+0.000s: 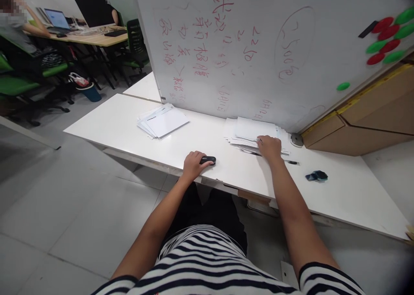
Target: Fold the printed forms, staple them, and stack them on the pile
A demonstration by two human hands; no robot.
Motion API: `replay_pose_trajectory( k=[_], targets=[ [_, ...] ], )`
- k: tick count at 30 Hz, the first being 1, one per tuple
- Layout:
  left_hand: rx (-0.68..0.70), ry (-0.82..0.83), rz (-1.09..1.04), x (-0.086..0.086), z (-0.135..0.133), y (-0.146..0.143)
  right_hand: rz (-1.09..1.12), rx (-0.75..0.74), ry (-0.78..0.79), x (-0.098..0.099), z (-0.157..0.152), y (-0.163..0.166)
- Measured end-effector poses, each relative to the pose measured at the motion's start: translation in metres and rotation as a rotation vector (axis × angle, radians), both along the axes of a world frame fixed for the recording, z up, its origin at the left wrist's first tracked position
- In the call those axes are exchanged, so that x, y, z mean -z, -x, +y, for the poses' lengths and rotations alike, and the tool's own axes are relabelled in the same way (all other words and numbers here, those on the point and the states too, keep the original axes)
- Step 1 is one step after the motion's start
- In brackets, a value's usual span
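Observation:
My left hand [193, 164] is closed around a small black stapler [208, 160] near the front edge of the white desk [106, 124]. To the right, my right hand [270, 147] rests at the front edge of a loose pile of paper [254, 127], its fingers curled on the sheets. How many sheets it pinches is hidden. A dark pen [293, 162] lies partly behind my right wrist. Left of both hands sits a second stack of paper [168, 121], its sheets fanned unevenly.
A whiteboard [200, 88] with red writing stands along the desk's back edge. Cardboard boxes [378, 101] are at the right rear. A dark blue folded item [317, 176] and a small grey device [296, 139] lie on the right. Two people sit at another desk [106, 38].

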State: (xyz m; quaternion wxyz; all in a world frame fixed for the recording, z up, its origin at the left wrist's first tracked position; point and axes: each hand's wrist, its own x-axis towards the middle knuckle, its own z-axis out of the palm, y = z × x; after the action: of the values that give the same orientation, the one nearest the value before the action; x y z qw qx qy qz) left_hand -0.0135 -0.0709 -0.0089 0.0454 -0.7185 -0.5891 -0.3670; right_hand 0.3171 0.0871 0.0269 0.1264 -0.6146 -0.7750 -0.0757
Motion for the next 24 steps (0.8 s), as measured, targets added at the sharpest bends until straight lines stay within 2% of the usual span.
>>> replay_pose_trajectory(
  k=[5, 10, 15, 24],
  targets=[
    [-0.003, -0.014, -0.001, 0.0, 0.0, 0.0, -0.024, 0.021, 0.065, -0.005, 0.001, 0.0],
    [0.003, -0.015, 0.003, 0.0, 0.0, 0.0, -0.046, -0.059, 0.149, -0.007, -0.008, -0.006],
    [0.001, -0.022, -0.002, 0.0, 0.0, 0.0, -0.128, -0.122, 0.114, -0.008, -0.014, -0.008],
    [0.002, -0.008, -0.005, 0.003, 0.001, 0.0, -0.185, -0.061, 0.158, -0.017, 0.012, 0.003]
  ],
)
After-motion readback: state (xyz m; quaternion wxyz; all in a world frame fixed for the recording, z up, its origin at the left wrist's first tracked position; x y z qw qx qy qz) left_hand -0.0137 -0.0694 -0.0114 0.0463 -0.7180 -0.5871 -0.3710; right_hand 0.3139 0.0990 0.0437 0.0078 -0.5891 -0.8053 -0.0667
